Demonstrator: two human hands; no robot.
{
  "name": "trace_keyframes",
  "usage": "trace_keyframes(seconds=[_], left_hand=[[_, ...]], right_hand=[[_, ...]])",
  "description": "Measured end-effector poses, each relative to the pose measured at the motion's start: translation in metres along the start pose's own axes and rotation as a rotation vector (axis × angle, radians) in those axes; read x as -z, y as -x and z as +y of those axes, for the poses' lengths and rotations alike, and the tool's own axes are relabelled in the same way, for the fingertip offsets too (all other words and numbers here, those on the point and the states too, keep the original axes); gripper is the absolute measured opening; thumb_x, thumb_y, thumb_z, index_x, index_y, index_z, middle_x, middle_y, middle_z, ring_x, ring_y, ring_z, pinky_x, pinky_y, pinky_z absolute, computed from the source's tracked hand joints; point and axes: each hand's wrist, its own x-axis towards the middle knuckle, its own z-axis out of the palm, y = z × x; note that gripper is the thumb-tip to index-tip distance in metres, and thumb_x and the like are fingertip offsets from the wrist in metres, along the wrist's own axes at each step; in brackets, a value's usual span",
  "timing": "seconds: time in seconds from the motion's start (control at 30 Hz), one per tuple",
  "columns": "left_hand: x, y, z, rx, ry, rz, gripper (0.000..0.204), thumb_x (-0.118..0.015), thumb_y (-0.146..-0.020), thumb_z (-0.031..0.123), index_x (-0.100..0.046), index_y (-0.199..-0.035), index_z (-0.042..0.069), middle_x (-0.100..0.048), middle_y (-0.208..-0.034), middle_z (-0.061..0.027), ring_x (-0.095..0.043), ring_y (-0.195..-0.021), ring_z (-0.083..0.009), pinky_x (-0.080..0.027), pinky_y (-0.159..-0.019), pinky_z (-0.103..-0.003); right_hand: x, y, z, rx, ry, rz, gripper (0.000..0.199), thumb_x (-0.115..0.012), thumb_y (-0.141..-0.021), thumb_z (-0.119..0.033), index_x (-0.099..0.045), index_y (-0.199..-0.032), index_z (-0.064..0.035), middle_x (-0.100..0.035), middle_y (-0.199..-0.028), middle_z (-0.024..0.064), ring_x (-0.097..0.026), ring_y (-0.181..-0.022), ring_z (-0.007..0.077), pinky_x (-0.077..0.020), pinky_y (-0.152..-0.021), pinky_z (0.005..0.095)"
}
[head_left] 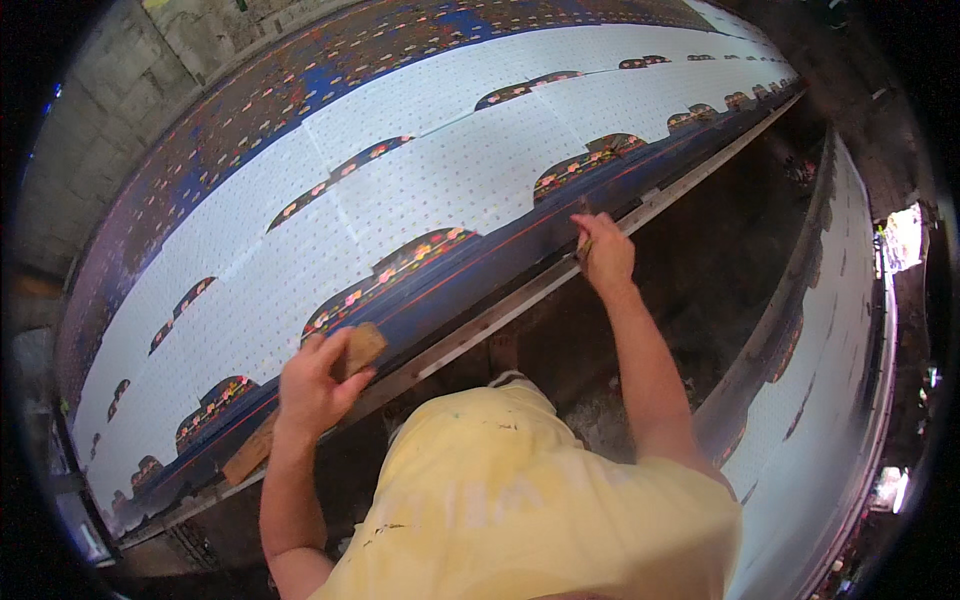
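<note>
1. Gripping a brown block (366,345), the left hand (318,385) sits left of centre, below the middle of the frame; its fingers bend along the block's far side and its thumb reaches out near the lower side, the hand partly closed.
2. Another brown piece (250,450) shows at lower left, beyond the left wrist; whether it joins the block cannot be told.
3. The right hand (603,250) is right of centre, over the table's near edge, fingers curled in and thumb close to the index finger. Whether something small is pinched there cannot be told.
4. A long white sheet (430,185) with tiny dots sweeps from lower left to upper right, broken by dark, rounded patches of flowers (600,160).
5. Along its near side runs a dark blue strip (500,260) with a thin orange line, and below that a pale rail (510,310). The block lies over this strip.
6. Blue and brown speckled cloth (320,75) fills the top, beside a grey wall (190,40) at upper left.
7. The person's yellow shirt (540,480) fills the lower centre; another white sheet (815,380) curves down the right.
</note>
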Motion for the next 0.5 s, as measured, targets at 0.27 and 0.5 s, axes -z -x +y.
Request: trace_keyframes(seconds=[0.27, 0.5], left_hand=[[-0.132, -0.126, 0.124, -0.015, -0.070, -0.270, 0.050, -0.091, -0.091, 0.041, -0.074, -0.131, 0.016, -0.069, -0.099, -0.0165, -0.074, -0.093, -0.0425, -0.060, -0.077, -0.054], [-0.211, -0.162, 0.156, 0.006, -0.033, -0.230, 0.043, -0.088, -0.094, 0.042, -0.068, -0.121, 0.016, -0.069, -0.104, -0.0166, -0.074, -0.099, -0.0429, -0.060, -0.082, -0.056]], right_hand=[[0.011, -0.146, 0.150, -0.166, 0.294, -0.322, 0.059, -0.081, -0.094, -0.003, -0.071, -0.149, -0.0223, -0.063, -0.153, 0.0171, -0.078, -0.117, 0.0421, -0.0668, -0.096, 0.0540], [-0.042, -0.204, 0.210, -0.196, 0.275, -0.442, 0.062, -0.072, -0.104, 0.003, -0.067, -0.160, -0.0237, -0.057, -0.164, 0.0195, -0.071, -0.132, 0.0477, -0.0650, -0.105, 0.0630]])
